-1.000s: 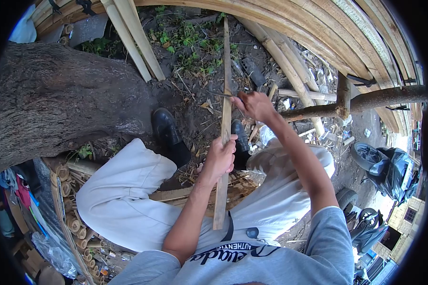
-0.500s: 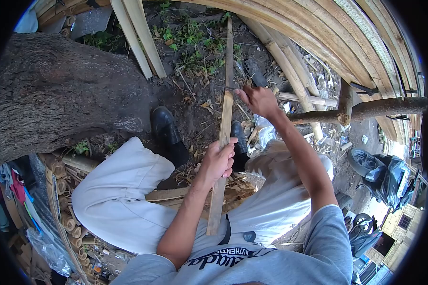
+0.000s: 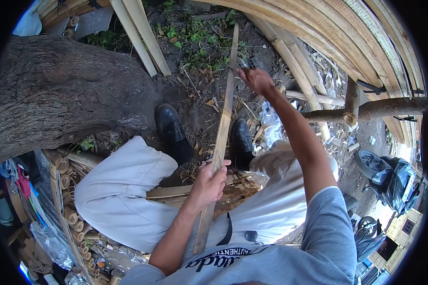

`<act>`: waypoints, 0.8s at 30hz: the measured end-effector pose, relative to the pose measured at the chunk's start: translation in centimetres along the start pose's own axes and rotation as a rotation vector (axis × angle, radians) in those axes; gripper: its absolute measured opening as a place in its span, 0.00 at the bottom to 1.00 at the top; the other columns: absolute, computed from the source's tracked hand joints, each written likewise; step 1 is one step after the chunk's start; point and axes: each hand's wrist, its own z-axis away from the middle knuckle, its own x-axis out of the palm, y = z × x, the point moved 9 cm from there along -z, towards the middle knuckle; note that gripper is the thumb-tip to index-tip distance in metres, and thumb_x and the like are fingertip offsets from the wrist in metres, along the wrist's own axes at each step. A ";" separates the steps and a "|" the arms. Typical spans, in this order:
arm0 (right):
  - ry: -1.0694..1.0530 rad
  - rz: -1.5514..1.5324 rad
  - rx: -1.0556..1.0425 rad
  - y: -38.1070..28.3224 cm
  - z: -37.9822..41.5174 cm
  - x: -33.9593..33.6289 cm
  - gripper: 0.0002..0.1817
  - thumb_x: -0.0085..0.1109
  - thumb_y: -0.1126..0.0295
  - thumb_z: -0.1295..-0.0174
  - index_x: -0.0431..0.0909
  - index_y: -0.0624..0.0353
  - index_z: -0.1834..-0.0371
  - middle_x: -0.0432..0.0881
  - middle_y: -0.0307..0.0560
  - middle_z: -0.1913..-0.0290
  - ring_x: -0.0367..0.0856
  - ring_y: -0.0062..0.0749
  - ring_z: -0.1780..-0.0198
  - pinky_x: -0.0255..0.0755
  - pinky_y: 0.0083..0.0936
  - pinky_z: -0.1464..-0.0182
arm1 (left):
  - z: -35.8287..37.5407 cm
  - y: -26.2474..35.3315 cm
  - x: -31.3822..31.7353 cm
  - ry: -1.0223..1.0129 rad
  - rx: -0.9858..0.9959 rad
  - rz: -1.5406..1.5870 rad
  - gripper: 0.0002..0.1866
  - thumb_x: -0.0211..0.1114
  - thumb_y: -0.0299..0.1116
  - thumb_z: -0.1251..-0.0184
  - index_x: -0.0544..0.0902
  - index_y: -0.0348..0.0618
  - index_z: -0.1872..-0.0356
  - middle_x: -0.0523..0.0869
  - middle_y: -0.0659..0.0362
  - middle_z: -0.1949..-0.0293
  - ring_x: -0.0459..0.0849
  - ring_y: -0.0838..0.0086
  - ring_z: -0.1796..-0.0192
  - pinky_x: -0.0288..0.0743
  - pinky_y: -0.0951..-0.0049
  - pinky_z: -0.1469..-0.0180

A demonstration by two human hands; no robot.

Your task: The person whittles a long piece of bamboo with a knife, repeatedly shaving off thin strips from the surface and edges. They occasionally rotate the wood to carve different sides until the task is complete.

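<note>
A long, flat wooden slat [image 3: 223, 128] runs from near my waist out over the ground, between my legs. My left hand [image 3: 209, 186] is closed around its nearer half. Farther out, my right hand [image 3: 257, 80] grips a knife [image 3: 238, 72], whose handle is mostly hidden by my fingers. The thin, dark blade lies across the slat, seemingly touching it. Toward me, the slat's surface looks paler than at its darker far end.
A thick tree trunk [image 3: 71, 95] lies to the left. Bundled long slats [image 3: 337, 38] and bamboo poles [image 3: 295, 66] are at the upper right, near a horizontal branch [image 3: 385, 109]. Cut bamboo [image 3: 71, 218] is stacked lower left. A motorcycle [image 3: 390, 175] stands at right.
My right hand has moved the knife farther out along the slat. The slat's near end and my left hand have shifted toward my body and slightly left.
</note>
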 end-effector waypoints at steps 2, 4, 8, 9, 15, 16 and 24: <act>-0.023 -0.046 0.047 -0.5 1.0 0.3 0.31 0.35 0.44 0.20 0.82 0.57 0.58 0.86 0.64 0.68 0.86 0.60 0.64 0.80 0.51 0.57 | 0.3 0.3 -0.1 -0.054 -0.034 0.125 0.23 0.52 0.33 0.18 0.69 0.34 0.29 0.66 0.68 0.72 0.61 0.89 0.81 0.57 0.81 0.85; 0.049 -0.198 -0.221 -4.0 3.7 -0.3 0.27 0.39 0.48 0.19 0.82 0.59 0.51 0.83 0.62 0.72 0.84 0.57 0.70 0.77 0.49 0.66 | -0.1 0.1 -0.5 -0.046 -0.029 0.111 0.23 0.52 0.33 0.19 0.69 0.34 0.29 0.66 0.68 0.72 0.61 0.89 0.81 0.57 0.81 0.85; -0.100 -0.033 -0.303 -7.8 10.2 -0.3 0.23 0.45 0.51 0.21 0.82 0.59 0.59 0.81 0.59 0.76 0.82 0.55 0.75 0.75 0.48 0.71 | -0.9 -1.0 -0.3 -0.028 0.003 0.055 0.22 0.52 0.33 0.19 0.69 0.33 0.30 0.66 0.68 0.72 0.61 0.89 0.81 0.57 0.82 0.85; -0.044 -0.042 -0.347 -7.9 10.4 -0.5 0.22 0.47 0.52 0.21 0.80 0.59 0.64 0.80 0.59 0.78 0.81 0.56 0.76 0.75 0.49 0.71 | -0.9 -1.1 -0.2 -0.033 -0.003 0.058 0.22 0.52 0.33 0.19 0.69 0.33 0.30 0.66 0.68 0.72 0.61 0.89 0.81 0.57 0.82 0.85; 0.023 -0.028 -0.221 -2.4 3.0 1.8 0.28 0.40 0.48 0.20 0.79 0.60 0.64 0.80 0.61 0.78 0.83 0.56 0.75 0.76 0.48 0.69 | -0.7 -0.7 -0.3 -0.075 -0.020 0.151 0.21 0.52 0.33 0.19 0.70 0.33 0.31 0.66 0.68 0.72 0.60 0.88 0.81 0.57 0.82 0.84; 0.011 -0.033 -0.119 -0.6 1.6 2.1 0.30 0.37 0.46 0.19 0.80 0.60 0.62 0.80 0.61 0.77 0.83 0.55 0.75 0.76 0.49 0.69 | -0.7 -0.8 -0.2 -0.070 -0.018 0.144 0.21 0.52 0.33 0.19 0.70 0.33 0.31 0.66 0.68 0.72 0.60 0.88 0.81 0.57 0.82 0.84; -0.036 -0.132 -0.152 -4.3 4.7 -1.2 0.31 0.38 0.45 0.20 0.84 0.59 0.62 0.81 0.62 0.79 0.84 0.62 0.72 0.80 0.50 0.64 | -0.6 -0.1 -0.4 -0.097 -0.027 0.182 0.21 0.52 0.33 0.19 0.70 0.33 0.31 0.66 0.67 0.72 0.61 0.88 0.81 0.58 0.82 0.84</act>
